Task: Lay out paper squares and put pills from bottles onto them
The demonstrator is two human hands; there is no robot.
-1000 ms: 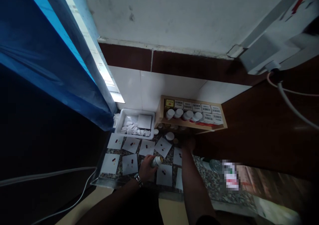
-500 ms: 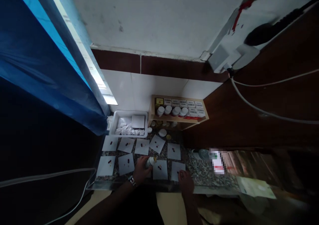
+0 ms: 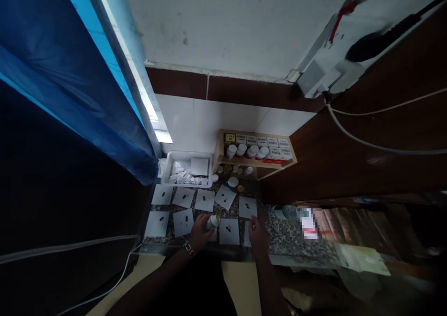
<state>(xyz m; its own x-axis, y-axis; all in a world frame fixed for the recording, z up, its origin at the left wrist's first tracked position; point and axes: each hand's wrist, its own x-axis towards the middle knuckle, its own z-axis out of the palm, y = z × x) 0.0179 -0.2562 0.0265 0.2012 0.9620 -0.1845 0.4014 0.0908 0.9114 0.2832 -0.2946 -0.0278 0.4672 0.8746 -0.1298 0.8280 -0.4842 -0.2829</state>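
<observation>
My left hand (image 3: 199,233) is wrapped round a small pill bottle (image 3: 212,222), tilted with its open mouth toward the right. My right hand (image 3: 258,236) is over the front right paper square (image 3: 247,234), hiding much of it; the fingertips are pressed together, and whatever they may hold is too small to make out. Just beyond them lies another white paper square (image 3: 247,202) with small dark pills. Between my hands is a paper square (image 3: 229,239) bearing several dark and pale pills. More squares with pills, such as this one (image 3: 156,230), lie to the left in two rows.
A white plastic tray (image 3: 168,169) of folded papers stands at the back left. Beside it, a wooden shelf (image 3: 279,165) holds medicine boxes and bottles. A white lid (image 3: 232,182) lies before the shelf. A dark wooden panel (image 3: 377,134) bounds the right, a blue curtain (image 3: 104,106) the left.
My right hand has moved forward over the front right paper, toward the square behind it. My left hand still holds the bottle. The whole view has shifted slightly.
</observation>
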